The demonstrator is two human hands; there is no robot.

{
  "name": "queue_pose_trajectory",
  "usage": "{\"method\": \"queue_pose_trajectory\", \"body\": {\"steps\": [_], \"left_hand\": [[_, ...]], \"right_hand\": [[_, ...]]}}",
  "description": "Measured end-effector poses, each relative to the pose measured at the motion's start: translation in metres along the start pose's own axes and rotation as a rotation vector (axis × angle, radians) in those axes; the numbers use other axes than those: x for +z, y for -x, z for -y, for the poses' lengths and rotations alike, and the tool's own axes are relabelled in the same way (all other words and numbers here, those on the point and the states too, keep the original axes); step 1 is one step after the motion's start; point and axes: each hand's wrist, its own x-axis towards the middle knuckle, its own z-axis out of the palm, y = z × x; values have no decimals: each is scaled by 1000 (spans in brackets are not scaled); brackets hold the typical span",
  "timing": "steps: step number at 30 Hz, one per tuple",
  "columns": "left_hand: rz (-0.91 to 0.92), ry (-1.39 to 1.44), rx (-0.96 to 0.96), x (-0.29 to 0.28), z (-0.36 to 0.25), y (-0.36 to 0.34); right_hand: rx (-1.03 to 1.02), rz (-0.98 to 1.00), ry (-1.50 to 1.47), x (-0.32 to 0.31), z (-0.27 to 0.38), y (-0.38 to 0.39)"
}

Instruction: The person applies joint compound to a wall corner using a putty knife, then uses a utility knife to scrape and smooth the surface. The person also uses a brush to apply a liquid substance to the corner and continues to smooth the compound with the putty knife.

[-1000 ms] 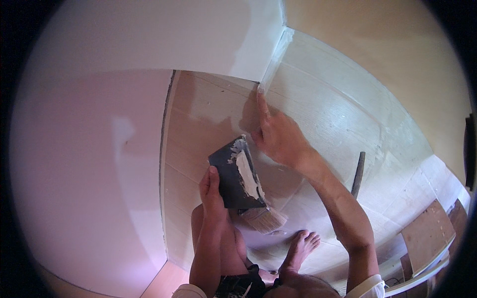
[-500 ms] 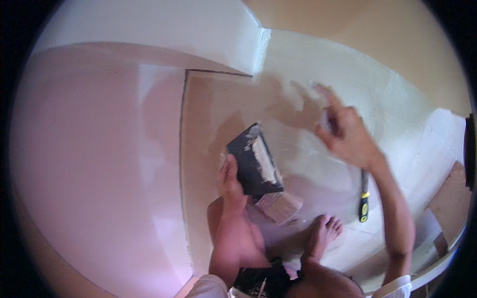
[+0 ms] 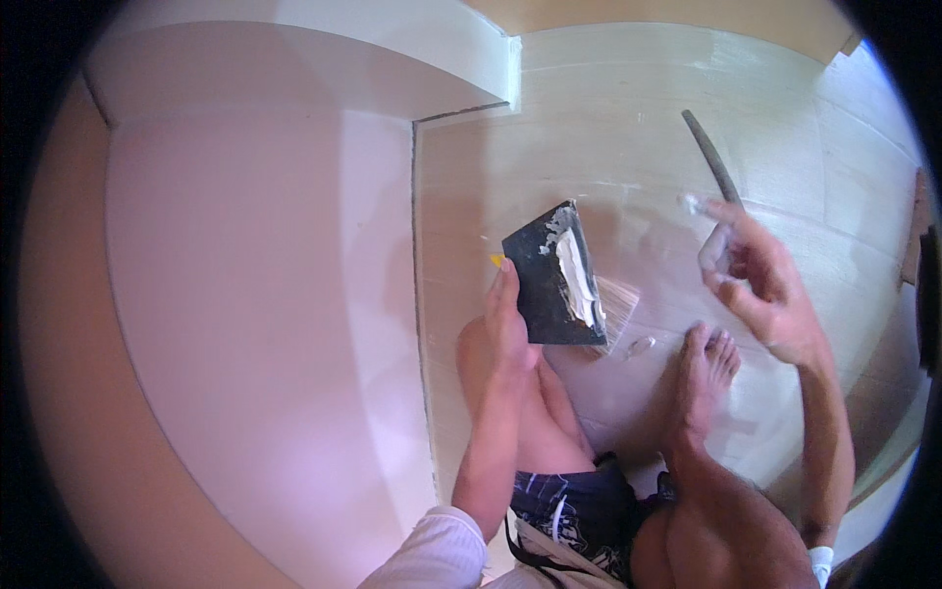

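My left hand (image 3: 507, 309) grips a flat black spreader plate (image 3: 543, 294) by its left edge, tilted above the floor. A thick strip of white paste (image 3: 579, 280) runs along the plate's right side, and a yellow bit (image 3: 497, 261) peeks out by my fingertips. To the right, my right hand (image 3: 760, 275) is raised with the index finger stretched out and the thumb apart. White paste coats that fingertip. Nothing shows in its slightly blurred, part-curled fingers. Beneath the plate lies a wide brush (image 3: 618, 312), partly hidden. Beyond my right hand lies a file (image 3: 711, 157), its handle hidden.
A pale pink panel (image 3: 265, 294) fills the left side, with a dark gap (image 3: 415, 216) along its edge. A small oval whitish piece (image 3: 641, 346) lies on the tiled floor (image 3: 599, 88) near my bare foot (image 3: 705, 368). A tan surface (image 3: 667, 15) bounds the far side.
The view has shifted. My right hand has drawn back toward me and now covers the file's handle, leaving its far end visible. The plate has shifted over more of the brush, still in my left hand.
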Motion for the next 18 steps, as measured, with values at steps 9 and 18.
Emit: {"method": "queue_pose_trajectory", "body": {"steps": [9, 18], "left_hand": [[224, -358, -89, 8, -31, -24], [1, -592, -160, -19, -24, -30]], "right_hand": [[-124, 176, 407, 22, -17, -37], [-129, 243, 368, 34, -38, -59]]}}
